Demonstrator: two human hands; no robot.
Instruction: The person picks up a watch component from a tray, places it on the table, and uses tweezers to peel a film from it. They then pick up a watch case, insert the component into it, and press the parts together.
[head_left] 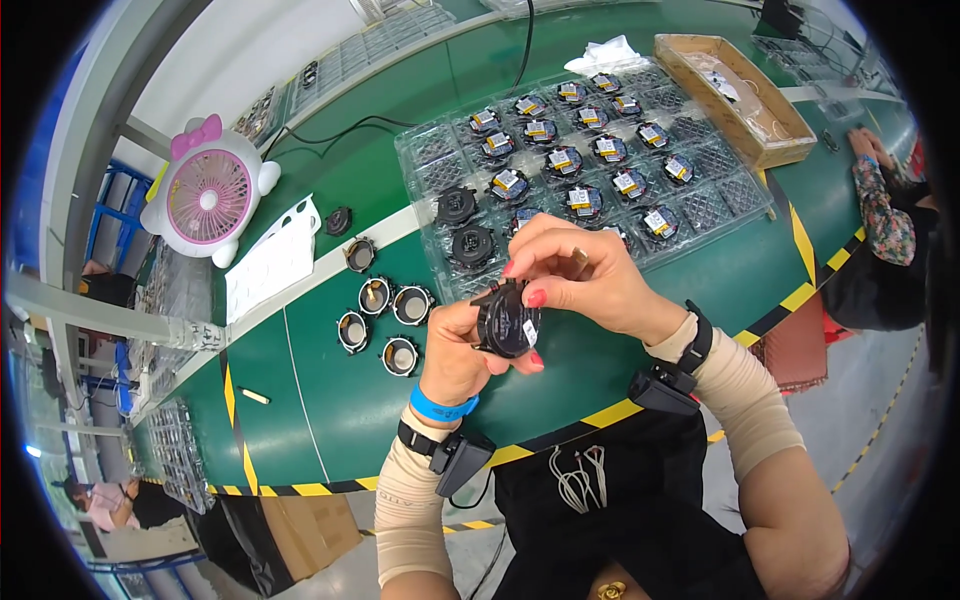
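A round black watch case (507, 320) is tilted up in front of me, with a small white label on its face. Around its lower left side the fingers of my left hand (456, 352) are closed. My right hand (590, 275) pinches at the upper edge of the same case with thumb and forefinger; whether a smaller part is between them is hidden. Just beyond, a clear plastic tray (440, 175) carries rows of round watch modules (565, 160) with yellow and white labels. Two black watch cases (472, 245) sit in its near left pockets.
Left of my hands stand several open ring-shaped housings (411, 305) and a black round part (339, 221). Farther left are a white sheet (270, 262) and a pink-and-white fan (208, 200). A wooden box (780, 145) lies far right, near another person's sleeve (884, 215).
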